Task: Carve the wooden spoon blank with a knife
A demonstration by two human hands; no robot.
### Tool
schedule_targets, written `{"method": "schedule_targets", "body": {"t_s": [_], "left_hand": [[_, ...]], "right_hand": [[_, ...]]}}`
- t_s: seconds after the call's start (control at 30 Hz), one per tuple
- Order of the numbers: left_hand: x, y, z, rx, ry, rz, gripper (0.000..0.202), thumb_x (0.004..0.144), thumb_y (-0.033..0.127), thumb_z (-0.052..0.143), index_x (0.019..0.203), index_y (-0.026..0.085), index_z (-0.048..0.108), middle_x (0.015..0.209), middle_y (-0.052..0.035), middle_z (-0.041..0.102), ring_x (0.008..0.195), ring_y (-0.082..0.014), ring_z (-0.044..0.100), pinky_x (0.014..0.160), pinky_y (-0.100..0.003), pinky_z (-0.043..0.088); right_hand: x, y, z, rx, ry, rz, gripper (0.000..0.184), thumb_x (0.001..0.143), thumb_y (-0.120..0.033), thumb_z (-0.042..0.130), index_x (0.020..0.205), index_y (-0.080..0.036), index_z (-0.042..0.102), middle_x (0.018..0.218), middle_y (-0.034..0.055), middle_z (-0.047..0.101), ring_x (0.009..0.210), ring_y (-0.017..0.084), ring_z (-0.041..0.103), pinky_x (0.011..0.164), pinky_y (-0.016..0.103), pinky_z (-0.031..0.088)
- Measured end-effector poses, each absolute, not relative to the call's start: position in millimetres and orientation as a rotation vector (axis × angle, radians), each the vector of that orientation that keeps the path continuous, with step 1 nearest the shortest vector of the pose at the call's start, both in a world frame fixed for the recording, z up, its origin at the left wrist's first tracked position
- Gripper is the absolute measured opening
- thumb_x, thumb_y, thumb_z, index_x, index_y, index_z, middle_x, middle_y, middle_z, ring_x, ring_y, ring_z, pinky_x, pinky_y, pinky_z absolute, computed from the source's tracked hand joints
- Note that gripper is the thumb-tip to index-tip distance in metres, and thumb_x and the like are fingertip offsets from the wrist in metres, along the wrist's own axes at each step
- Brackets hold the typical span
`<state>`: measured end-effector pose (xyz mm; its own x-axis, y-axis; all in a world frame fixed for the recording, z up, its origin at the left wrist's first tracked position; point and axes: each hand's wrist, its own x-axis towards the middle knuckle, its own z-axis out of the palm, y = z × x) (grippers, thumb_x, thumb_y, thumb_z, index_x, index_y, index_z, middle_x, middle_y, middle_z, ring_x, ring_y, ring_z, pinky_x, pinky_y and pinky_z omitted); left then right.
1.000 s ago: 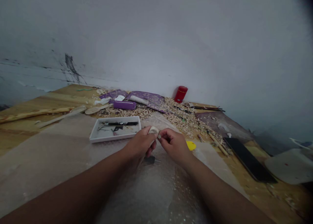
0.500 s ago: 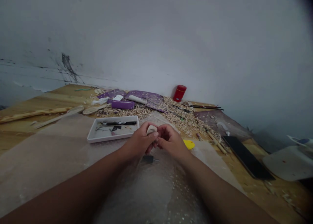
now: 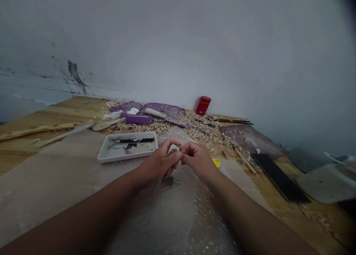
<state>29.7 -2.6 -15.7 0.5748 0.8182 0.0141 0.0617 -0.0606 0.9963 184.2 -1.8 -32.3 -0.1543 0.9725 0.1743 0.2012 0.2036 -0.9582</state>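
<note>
1. I am holding my left hand [image 3: 160,161] and my right hand [image 3: 196,159] together above the desk, with their fingers meeting at one spot rather than apart.
2. My left hand is clamping a small pale carved wooden piece [image 3: 174,149], with its fingers curling around the piece and the top showing between my hands.
3. My right fingertips [image 3: 184,148] are pinching at the piece's right side; I cannot tell whether anything small is sitting between them.
4. The piece is sitting in my grip above a grey translucent plastic sheet [image 3: 55,177], which is covering much of a light wooden desk [image 3: 300,219].
5. A small dark-handled blade [image 3: 167,181] is lying on the sheet just below my hands.
6. To my left, a shallow white rectangular tray [image 3: 130,133] is holding a slim black craft knife [image 3: 136,140].
7. Beyond the tray, pale curled wood shavings [image 3: 205,136] are heaping up around a purple rectangular box [image 3: 138,119], and a red cylindrical tin [image 3: 203,105] is standing upright near the wall.
8. To my right, a small yellow plastic piece [image 3: 216,162] is peeking out just beside my right hand, and a flat black slab [image 3: 279,177] is lying on the desk.
9. Far left, a long rough wooden branch [image 3: 36,131] is lying beside two pale spoon-shaped wooden blanks [image 3: 105,125].
</note>
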Motion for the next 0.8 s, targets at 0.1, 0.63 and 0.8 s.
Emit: {"method": "schedule_targets", "body": {"t_s": [0.1, 0.63, 0.8], "left_hand": [[29.3, -2.8, -13.8, 1.609, 0.784, 0.641, 0.026, 0.08, 0.034, 0.04, 0.103, 0.022, 0.034, 0.061, 0.0069, 0.045, 0.036, -0.0031, 0.034, 0.034, -0.015, 0.026], [30.2, -5.1, -12.5, 1.963, 0.957, 0.621, 0.02, 0.079, 0.035, 0.041, 0.083, 0.018, 0.05, 0.049, 0.0071, 0.045, 0.041, -0.0063, 0.038, 0.043, -0.018, 0.028], [27.5, -2.2, -10.0, 2.072, 0.99, 0.706, 0.021, 0.077, 0.036, 0.046, 0.079, 0.017, 0.055, 0.052, 0.0062, 0.047, 0.047, -0.008, 0.041, 0.05, -0.019, 0.031]], "right_hand": [[185.6, -5.0, -29.2, -1.228, -1.547, 0.804, 0.016, 0.067, -0.029, 0.06, 0.063, -0.017, 0.049, 0.053, -0.0058, 0.043, 0.048, 0.007, 0.038, 0.045, 0.019, 0.029], [182.7, -4.1, -27.1, -1.098, -1.392, 1.135, 0.022, 0.067, -0.036, 0.062, 0.067, -0.017, 0.05, 0.046, -0.0072, 0.046, 0.039, 0.006, 0.039, 0.038, 0.018, 0.029], [181.7, -5.1, -26.5, -1.15, -1.381, 1.249, 0.03, 0.069, -0.044, 0.057, 0.061, -0.018, 0.047, 0.042, -0.0071, 0.046, 0.032, 0.005, 0.036, 0.034, 0.017, 0.026]]}}
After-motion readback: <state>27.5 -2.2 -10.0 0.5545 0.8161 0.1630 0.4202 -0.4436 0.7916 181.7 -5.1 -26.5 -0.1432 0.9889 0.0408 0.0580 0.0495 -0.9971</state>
